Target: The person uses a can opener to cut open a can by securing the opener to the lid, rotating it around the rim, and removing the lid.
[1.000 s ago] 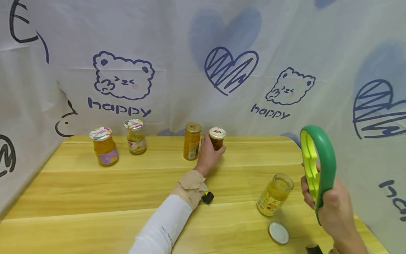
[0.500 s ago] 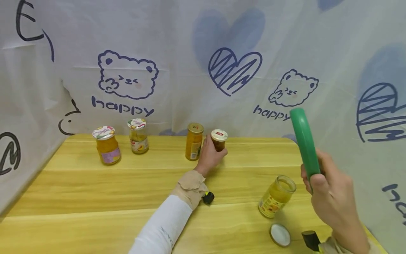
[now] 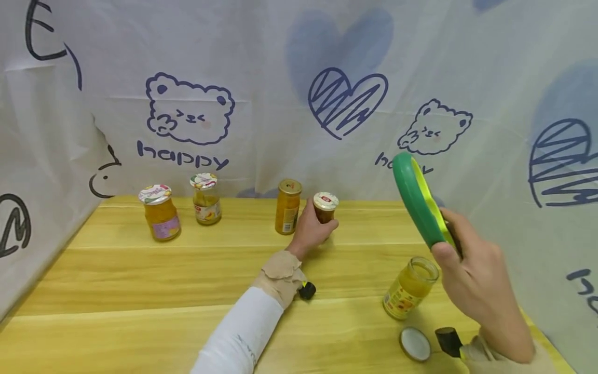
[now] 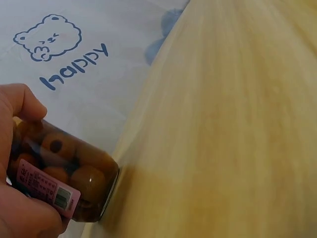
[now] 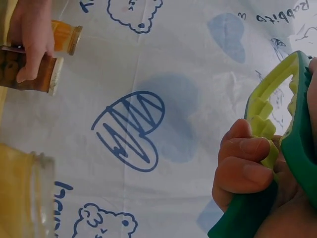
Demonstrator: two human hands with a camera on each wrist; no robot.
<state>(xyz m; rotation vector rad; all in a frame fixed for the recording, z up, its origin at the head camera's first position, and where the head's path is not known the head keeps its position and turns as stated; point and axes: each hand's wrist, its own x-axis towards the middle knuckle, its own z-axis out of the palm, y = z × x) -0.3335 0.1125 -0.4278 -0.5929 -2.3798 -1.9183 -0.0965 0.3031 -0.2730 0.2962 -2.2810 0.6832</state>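
Note:
My left hand [image 3: 312,228] grips a glass jar [image 4: 81,171] of round brown fruit at the back of the table. A white lid [image 3: 325,201] tops that jar, and its pink label shows in the left wrist view. Over at the right, my right hand [image 3: 476,278] holds up a green jar opener [image 3: 413,200] with a toothed yellow-green inner side; in the right wrist view the fingers [image 5: 242,173] curl round its handle. Below it stands a lidless jar [image 3: 405,293] of yellow contents, and a lid [image 3: 415,344] lies in front of that jar.
Close to the left of the held jar is a tall orange jar [image 3: 287,208] with a gold lid. Two more lidded jars, one with a purple label [image 3: 164,226] and one paler [image 3: 207,205], stand at the back left. A drawn-on white cloth [image 3: 275,104] hangs behind the table.
My right hand has swung the jar opener to the left and turned it, so its green outer side now faces left. The left hand stays on its jar.

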